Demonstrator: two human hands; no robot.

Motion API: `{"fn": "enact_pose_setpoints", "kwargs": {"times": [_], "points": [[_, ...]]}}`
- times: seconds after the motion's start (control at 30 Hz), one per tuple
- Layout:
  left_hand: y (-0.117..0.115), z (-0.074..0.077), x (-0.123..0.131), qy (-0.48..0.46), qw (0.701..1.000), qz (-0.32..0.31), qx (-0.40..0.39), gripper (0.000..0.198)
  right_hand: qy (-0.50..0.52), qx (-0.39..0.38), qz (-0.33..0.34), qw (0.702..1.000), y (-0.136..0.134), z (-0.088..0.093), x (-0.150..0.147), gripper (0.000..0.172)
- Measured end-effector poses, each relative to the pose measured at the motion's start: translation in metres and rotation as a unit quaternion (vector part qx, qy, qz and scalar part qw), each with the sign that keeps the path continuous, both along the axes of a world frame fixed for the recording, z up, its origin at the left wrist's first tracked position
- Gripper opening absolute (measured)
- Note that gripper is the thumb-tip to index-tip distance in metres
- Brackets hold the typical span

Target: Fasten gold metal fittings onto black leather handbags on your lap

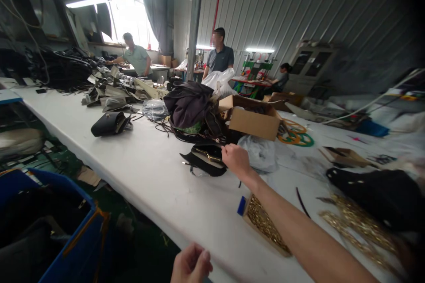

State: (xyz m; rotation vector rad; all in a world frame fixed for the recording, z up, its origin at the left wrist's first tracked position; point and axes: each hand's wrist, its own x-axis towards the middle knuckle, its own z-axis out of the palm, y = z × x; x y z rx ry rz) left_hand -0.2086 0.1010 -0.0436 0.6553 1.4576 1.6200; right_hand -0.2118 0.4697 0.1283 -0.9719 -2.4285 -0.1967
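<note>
My right hand (235, 158) reaches out over the long white table (139, 163) and closes its fingers on a black purse (206, 159) with a gold clasp frame, just in front of a heap of dark bags (191, 106). My left hand (191, 265) is at the bottom edge, near the table's front edge, fingers curled in with nothing visible in them. Under my right forearm lies a flat cardboard tray of small gold metal parts (264, 225).
A cardboard box (254, 121) and a clear plastic bag (260, 152) sit behind the purse. Another black purse (109, 124) lies to the left. Gold chains (358, 225) and black bags lie at right. A blue bin (76, 239) stands on the floor. Three people are at the back.
</note>
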Motion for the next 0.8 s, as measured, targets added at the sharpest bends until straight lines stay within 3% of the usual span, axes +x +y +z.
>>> {"fn": "enact_pose_setpoints", "kwargs": {"times": [0.13,0.27,0.33,0.43,0.57,0.7,0.8], "points": [[0.002,0.025,-0.002,-0.027,0.999,-0.01,0.025,0.057,0.062,-0.018,0.049,0.997,-0.041,0.003,0.04,0.049],[0.004,0.036,-0.004,-0.132,0.988,0.031,0.067,0.087,0.129,-0.063,0.116,0.983,-0.088,0.005,0.076,0.056],[0.0,0.037,-0.005,-0.183,0.977,0.043,0.098,0.092,0.202,-0.104,0.156,0.961,-0.112,0.007,0.091,0.058],[-0.015,0.039,-0.004,-0.211,0.966,0.032,0.144,0.074,0.262,-0.149,0.195,0.933,-0.142,0.008,0.11,0.056],[-0.036,0.044,-0.004,-0.199,0.966,0.059,0.153,0.046,0.264,-0.152,0.205,0.93,-0.168,0.002,0.131,0.045],[-0.038,0.06,-0.008,-0.249,0.957,0.05,0.141,0.046,0.274,-0.143,0.203,0.929,-0.185,-0.004,0.143,0.026],[-0.04,0.08,-0.009,-0.255,0.957,0.051,0.126,0.049,0.272,-0.154,0.182,0.933,-0.199,-0.002,0.151,0.029]]}}
